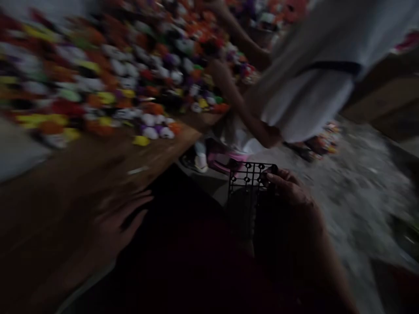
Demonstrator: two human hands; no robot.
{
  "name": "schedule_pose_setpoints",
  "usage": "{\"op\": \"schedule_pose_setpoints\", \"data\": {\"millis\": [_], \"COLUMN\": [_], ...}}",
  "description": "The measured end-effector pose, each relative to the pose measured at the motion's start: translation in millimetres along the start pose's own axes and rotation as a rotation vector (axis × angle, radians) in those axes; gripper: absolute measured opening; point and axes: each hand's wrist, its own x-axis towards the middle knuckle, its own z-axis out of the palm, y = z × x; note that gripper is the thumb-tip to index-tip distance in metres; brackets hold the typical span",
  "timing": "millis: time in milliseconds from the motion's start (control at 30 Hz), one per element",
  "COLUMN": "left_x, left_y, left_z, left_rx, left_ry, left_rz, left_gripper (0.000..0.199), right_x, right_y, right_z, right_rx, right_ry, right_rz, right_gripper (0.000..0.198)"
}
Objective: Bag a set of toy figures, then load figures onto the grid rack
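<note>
R hand [292, 190], 4 o'clock: grip pinched blk plastic grid [248, 179]. L hand [109, 229], 8 o'clock: palm-down, grip spread, looked empty. Multicol. pcs [124, 67] topped counter [163, 152], 10 o'clock.

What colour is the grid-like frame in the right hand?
The frame looks black, seen in the head view.

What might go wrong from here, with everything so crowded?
The black grid frame might slip, since the right hand seems to grip it only near one corner. Small colourful pieces lie near the edge of the wooden table, so a bump could knock some off.
</note>
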Motion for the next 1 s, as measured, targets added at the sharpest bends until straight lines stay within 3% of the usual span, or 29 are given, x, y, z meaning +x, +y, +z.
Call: {"op": "schedule_pose_setpoints", "data": {"millis": [67,133,233,300,400,500,600,667,733,867,1000], "left_x": [-9.3,-10.0,-0.5,8.5,20.7,25.9,21.7,15.7,10.5,10.7,21.3], "left_y": [-5.6,-7.0,-8.5,-12.2,-27.3,-55.6,-90.5,-112.9,-131.7,-154.6,-156.8], "left_z": [-10.9,-12.7,-14.9,-22.2,-40.0,-55.5,-58.4,-53.0,-44.8,-34.2,-37.6], "left_rx": [-0.023,-0.157,-0.624,-0.861,-0.992,-0.959,-0.835,-0.682,-0.421,0.072,0.385], "left_ry": [0.027,0.032,0.057,0.118,0.287,0.471,0.640,0.731,0.774,0.740,0.606], "left_rz": [-0.024,-0.206,-0.422,-0.495,-0.585,-0.667,-0.741,-0.708,-0.616,-0.533,-0.530], "left_gripper": [0.025,0.028,0.045,0.064,0.085,0.083,0.079,0.079,0.070,0.057,0.053], "right_x": [38.1,68.9,98.7,111.5,126.0,134.9,142.0,149.5,160.7,190.2,222.3], "right_y": [-18.1,-33.6,-50.1,-56.1,-61.2,-65.9,-65.5,-59.3,-51.4,-52.7,-77.1], "right_z": [51.2,102.7,174.8,218.0,278.8,330.4,353.8,349.9,337.5,326.5,354.3], "right_rx": [0.004,0.045,0.096,0.085,-0.049,-0.274,-0.457,-0.595,-0.750,-0.918,-1.122], "right_ry": [-0.166,-0.315,-0.487,-0.540,-0.581,-0.524,-0.280,-0.131,-0.084,-0.076,0.126], "right_rz": [-0.056,-0.076,-0.061,-0.038,-0.051,-0.313,-0.658,-0.831,-0.984,-1.139,-1.177], "right_gripper": [0.045,0.046,0.046,0.046,0.052,0.056,0.051,0.042,0.032,0.030,0.027]}}
